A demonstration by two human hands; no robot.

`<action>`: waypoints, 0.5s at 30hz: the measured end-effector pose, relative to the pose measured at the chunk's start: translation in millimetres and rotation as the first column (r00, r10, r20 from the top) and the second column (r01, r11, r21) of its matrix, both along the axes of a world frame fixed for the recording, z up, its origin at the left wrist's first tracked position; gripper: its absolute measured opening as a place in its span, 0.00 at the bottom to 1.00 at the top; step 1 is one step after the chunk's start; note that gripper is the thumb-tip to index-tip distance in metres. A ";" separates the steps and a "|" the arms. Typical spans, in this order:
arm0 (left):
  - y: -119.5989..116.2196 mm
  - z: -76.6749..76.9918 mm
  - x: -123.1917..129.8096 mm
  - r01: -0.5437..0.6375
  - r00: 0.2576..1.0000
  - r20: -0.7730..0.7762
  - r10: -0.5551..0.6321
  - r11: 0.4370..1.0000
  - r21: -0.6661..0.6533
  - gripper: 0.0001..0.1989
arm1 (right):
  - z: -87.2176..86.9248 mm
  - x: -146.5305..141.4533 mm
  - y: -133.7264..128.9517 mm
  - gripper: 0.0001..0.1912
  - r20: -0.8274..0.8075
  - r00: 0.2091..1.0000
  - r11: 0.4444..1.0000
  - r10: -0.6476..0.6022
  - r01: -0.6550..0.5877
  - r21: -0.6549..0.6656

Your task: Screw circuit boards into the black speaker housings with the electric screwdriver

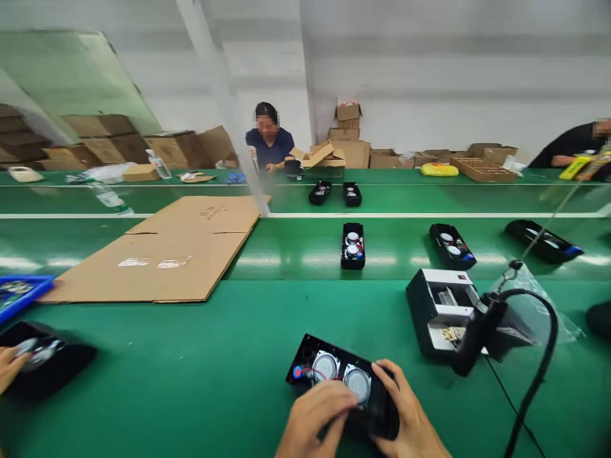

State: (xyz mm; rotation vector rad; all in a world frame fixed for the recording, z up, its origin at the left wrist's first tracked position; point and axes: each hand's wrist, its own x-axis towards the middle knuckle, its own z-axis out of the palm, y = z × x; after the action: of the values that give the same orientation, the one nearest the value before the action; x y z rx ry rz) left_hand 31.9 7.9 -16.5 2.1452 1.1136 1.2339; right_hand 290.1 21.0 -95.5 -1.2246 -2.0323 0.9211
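A black speaker housing (305,348) lies open side up on the green bench in front of me, turned at a slant. Two round silver speaker drivers (358,383) sit inside it, with red wires and a blue round part (298,372) at its left end. My right hand (408,410) grips the housing's right end, thumb and fingers around its side. Above the lower edge, my left hand (317,413) has its fingers drawn together close to the drivers and wires. Whatever is between those fingertips is hidden.
A co-worker's hand (10,367) touches another black housing (62,362) at left. Flattened cardboard (176,267) lies beyond. A black-and-white device (422,318) and a hanging electric screwdriver (480,334) are at right. More housings (352,247) lie across the bench; a person (270,146) sits opposite.
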 end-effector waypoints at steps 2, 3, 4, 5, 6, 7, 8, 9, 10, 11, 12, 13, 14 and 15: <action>2.4 14.5 -17.5 -0.059 0.997 0.045 0.061 0.998 -0.027 0.12 | 33.0 29.0 11.3 0.53 0.104 0.993 0.993 0.062 -0.051 -0.105; 5.7 17.6 -24.7 -0.097 0.993 0.056 0.099 0.994 -0.050 0.11 | 46.4 42.9 15.4 0.53 0.151 0.987 0.990 0.062 -0.042 -0.132; 9.9 17.3 -30.4 -0.140 0.988 0.059 0.145 0.987 -0.082 0.10 | 57.0 55.4 17.4 0.52 0.190 0.982 0.992 0.023 0.002 -0.128; 14.6 13.7 -34.2 -0.180 0.981 0.055 0.188 0.975 -0.127 0.08 | 64.5 65.8 16.9 0.49 0.217 0.975 0.993 -0.046 0.067 -0.093; 19.4 7.3 -36.2 -0.215 0.973 0.051 0.227 0.960 -0.182 0.08 | 68.8 73.6 13.7 0.46 0.225 0.966 0.990 -0.130 0.141 -0.033; 23.9 -1.2 -36.6 -0.244 0.964 0.048 0.263 0.937 -0.248 0.10 | 70.1 78.4 8.1 0.40 0.206 0.954 0.976 -0.218 0.214 0.042; 28.0 -10.8 -35.8 -0.268 0.953 0.048 0.298 0.909 -0.320 0.13 | 68.6 80.0 0.4 0.33 0.156 0.943 0.953 -0.294 0.278 0.116; 31.5 -20.7 -33.9 -0.284 0.942 0.055 0.330 0.876 -0.390 0.16 | 64.5 78.2 -8.8 0.25 0.080 0.936 0.929 -0.344 0.327 0.172; 34.4 -30.1 -31.2 -0.292 0.931 0.070 0.359 0.845 -0.448 0.20 | 58.0 72.9 -19.0 0.16 -0.008 0.931 0.913 -0.364 0.358 0.198; 36.5 -38.1 -28.0 -0.289 0.920 0.093 0.380 0.820 -0.494 0.23 | 49.6 64.2 -29.6 0.08 -0.088 0.927 0.909 -0.364 0.374 0.184; 37.9 -44.7 -24.4 -0.274 0.913 0.119 0.389 0.805 -0.527 0.26 | 39.5 52.2 -40.1 0.04 -0.163 0.919 0.914 -0.359 0.381 0.137; 38.6 -49.5 -20.5 -0.251 0.911 0.143 0.386 0.797 -0.550 0.28 | 28.2 37.5 -50.0 0.04 -0.210 0.912 0.927 -0.353 0.371 0.050; 38.5 -52.9 -16.5 -0.228 0.912 0.163 0.378 0.794 -0.564 0.29 | 16.6 20.8 -59.0 0.02 -0.225 0.905 0.932 -0.361 0.352 -0.081; 37.7 -55.1 -12.5 -0.208 0.914 0.175 0.367 0.793 -0.573 0.29 | 5.5 3.1 -66.8 0.08 -0.269 0.880 0.916 -0.392 0.345 -0.207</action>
State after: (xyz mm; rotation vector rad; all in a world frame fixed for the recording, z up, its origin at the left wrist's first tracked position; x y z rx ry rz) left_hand 19.3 45.6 -71.6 1.3613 1.4893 1.1185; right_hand 293.2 -45.8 -90.0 -1.3938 -1.4409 1.0162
